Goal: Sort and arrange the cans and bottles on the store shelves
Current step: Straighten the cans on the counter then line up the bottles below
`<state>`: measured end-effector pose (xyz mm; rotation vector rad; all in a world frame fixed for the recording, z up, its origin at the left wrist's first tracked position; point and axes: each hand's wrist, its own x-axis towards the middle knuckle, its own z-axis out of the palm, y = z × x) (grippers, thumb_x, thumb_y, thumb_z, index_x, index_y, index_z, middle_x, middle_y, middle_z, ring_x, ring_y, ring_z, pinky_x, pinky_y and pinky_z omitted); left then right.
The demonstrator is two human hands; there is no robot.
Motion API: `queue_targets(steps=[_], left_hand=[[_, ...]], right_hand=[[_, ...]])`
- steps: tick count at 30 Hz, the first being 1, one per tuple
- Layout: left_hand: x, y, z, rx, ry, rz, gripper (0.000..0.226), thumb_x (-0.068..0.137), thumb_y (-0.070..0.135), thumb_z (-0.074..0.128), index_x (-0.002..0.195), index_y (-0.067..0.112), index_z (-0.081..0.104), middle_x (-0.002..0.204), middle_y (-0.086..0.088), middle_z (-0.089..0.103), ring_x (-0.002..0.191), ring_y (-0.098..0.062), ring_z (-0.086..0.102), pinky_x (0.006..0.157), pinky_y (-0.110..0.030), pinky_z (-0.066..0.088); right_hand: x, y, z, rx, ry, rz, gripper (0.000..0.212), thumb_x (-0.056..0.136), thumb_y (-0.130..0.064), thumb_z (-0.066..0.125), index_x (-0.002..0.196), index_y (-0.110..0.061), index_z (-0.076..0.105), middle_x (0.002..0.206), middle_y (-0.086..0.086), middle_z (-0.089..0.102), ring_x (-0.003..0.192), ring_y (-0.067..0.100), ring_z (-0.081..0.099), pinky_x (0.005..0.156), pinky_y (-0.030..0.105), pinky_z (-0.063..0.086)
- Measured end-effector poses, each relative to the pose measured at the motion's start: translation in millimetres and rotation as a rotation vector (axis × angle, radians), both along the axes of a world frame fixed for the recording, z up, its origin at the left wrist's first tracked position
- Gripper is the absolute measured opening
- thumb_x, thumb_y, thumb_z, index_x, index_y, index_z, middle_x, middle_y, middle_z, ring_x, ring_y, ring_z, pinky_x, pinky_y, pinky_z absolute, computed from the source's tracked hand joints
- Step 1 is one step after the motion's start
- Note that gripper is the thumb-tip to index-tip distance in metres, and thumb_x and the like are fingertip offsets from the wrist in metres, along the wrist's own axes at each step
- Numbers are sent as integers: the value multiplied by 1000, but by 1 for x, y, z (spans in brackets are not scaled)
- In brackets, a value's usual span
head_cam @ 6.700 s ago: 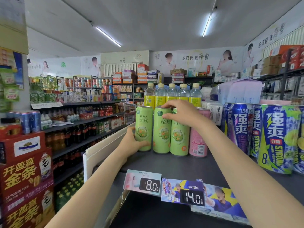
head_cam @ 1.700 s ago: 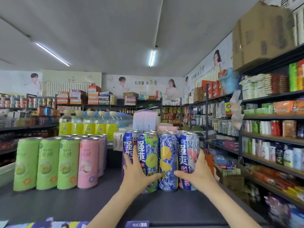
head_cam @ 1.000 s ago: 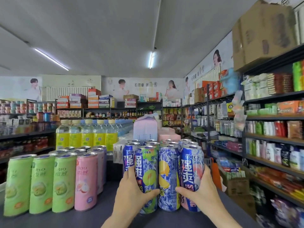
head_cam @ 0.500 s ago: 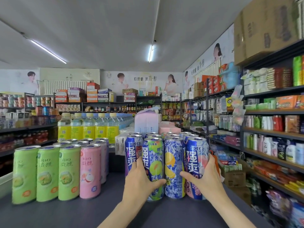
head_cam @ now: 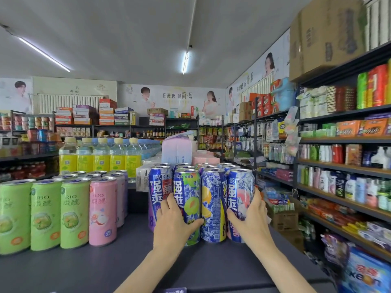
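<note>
A front row of tall blue RIO cans stands on the dark shelf top (head_cam: 101, 269), with more rows behind. My left hand (head_cam: 173, 227) grips the lime-print can (head_cam: 188, 193), second from the left, thumb across its lower front. My right hand (head_cam: 250, 220) grips the peach-print can (head_cam: 241, 187) at the right end, fingers wrapped round its far side. Between them stands a lemon-print can (head_cam: 212, 199), touching both. A purple-base can (head_cam: 157, 187) is leftmost. To the left stand three green cans (head_cam: 45, 212) and a pink can (head_cam: 103, 210) in a line.
Yellow-label bottles (head_cam: 101, 159) line up behind the green and pink cans. A pink carton (head_cam: 177, 151) and wrapped packs sit behind the blue cans. The shelf's right edge drops to an aisle, with stocked shelves (head_cam: 342, 168) beyond. A price tag (head_cam: 175, 290) hangs at the front edge.
Both hands left the green cans and moved right to the blue cans. Over the last second they keep the same hold; the cans barely shift.
</note>
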<state>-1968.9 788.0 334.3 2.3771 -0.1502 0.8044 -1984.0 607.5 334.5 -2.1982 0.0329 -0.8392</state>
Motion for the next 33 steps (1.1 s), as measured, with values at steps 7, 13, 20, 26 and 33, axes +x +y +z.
queue_targets(steps=[7, 13, 20, 26, 33], left_hand=[[-5, 1, -3, -118, 106, -170, 113, 70, 37, 77, 147, 14, -2, 143, -8, 32, 126, -24, 42, 98, -34, 37], [-6, 3, -11, -104, 93, -166, 112, 72, 29, 77, 147, 16, -6, 144, -6, 38, 124, -25, 46, 97, -36, 40], [-6, 1, -15, -39, 73, -113, 115, 72, 36, 76, 148, 16, -9, 146, -9, 32, 123, -29, 46, 94, -41, 42], [-1, 34, -5, -331, -56, -175, 87, 73, 41, 73, 142, 18, 26, 129, 0, 48, 118, -21, 50, 99, -44, 43], [35, 58, 1, -349, 77, -172, 110, 72, 12, 78, 146, 27, -1, 137, -16, 43, 125, -31, 45, 102, -40, 37]], right_hand=[[-12, -9, -2, 73, 56, 191, 115, 74, -18, 78, 148, -16, -11, 156, 2, 7, 142, 15, 12, 109, 25, 18], [-6, -9, -5, 31, 59, 174, 116, 76, -13, 77, 147, -14, -15, 157, 6, 2, 144, 19, 8, 112, 29, 14], [-5, -11, -10, 28, 51, 161, 117, 73, -19, 79, 148, -14, -11, 155, 10, 12, 142, 24, 15, 111, 33, 19], [-15, -9, 1, -119, -357, 22, 93, 77, -26, 75, 148, -13, 16, 146, 12, 28, 136, 26, 23, 109, 35, 22], [3, 57, 9, -658, -493, -16, 111, 59, -53, 80, 147, -27, 17, 149, 13, 18, 139, 31, 10, 108, 52, 13]])
